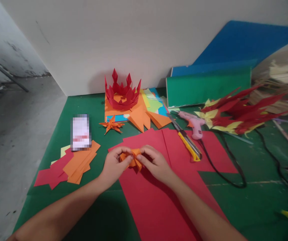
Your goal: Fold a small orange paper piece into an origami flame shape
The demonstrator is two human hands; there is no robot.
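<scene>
A small folded orange paper piece (133, 158) is pinched between both hands over large red paper sheets (156, 201) on the green table (246, 207). My left hand (115, 164) grips its left side and my right hand (155, 162) grips its right side, fingertips meeting on the paper. A finished orange paper star (112, 125) lies just behind the hands.
A red paper crown (122, 92) sits on orange sheets at the back. A yellow box cutter (187, 143) and a pink glue gun (195, 123) with black cord lie to the right. Red-and-yellow paper spikes (239, 112), green and blue boards, paper scraps (71, 165) and a phone (80, 132) at left.
</scene>
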